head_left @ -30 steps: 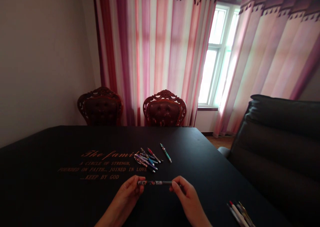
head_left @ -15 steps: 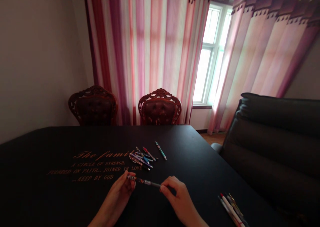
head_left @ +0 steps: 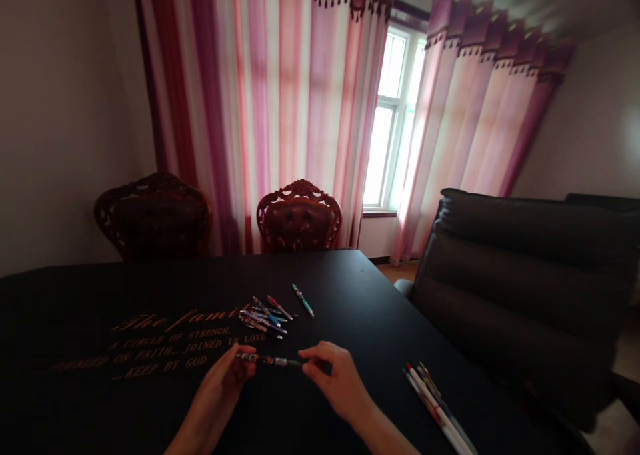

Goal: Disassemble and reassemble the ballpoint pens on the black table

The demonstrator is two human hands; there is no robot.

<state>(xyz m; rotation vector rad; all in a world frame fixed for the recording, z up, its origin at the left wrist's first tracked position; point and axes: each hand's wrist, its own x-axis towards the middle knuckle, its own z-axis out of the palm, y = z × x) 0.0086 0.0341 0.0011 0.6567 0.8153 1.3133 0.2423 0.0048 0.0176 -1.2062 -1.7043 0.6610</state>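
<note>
A slim pen (head_left: 273,360) with a patterned barrel lies level between my two hands, just above the dark table. Its left end is gripped by my left hand (head_left: 227,378), fingers closed around it. At the other end, the fingertips of my right hand (head_left: 333,378) pinch the dark, narrower tip section. Whether that section is a part of the barrel or a separate piece, I cannot tell. Beyond my hands sits a loose pile of several patterned pens (head_left: 265,318). A green pen (head_left: 303,300) rests apart, to the right of the pile.
Several more pens (head_left: 437,405) lie side by side near the table's right edge. Gold lettering (head_left: 170,341) marks the black table (head_left: 340,281). A black padded chair (head_left: 510,295) stands at the right, and two carved chairs (head_left: 300,218) (head_left: 155,218) line the far side.
The view has swung to the right, so everything appears further left. My right hand seems slightly closer to my left, and less of the pen's grey end shows. Both hands keep hold.
</note>
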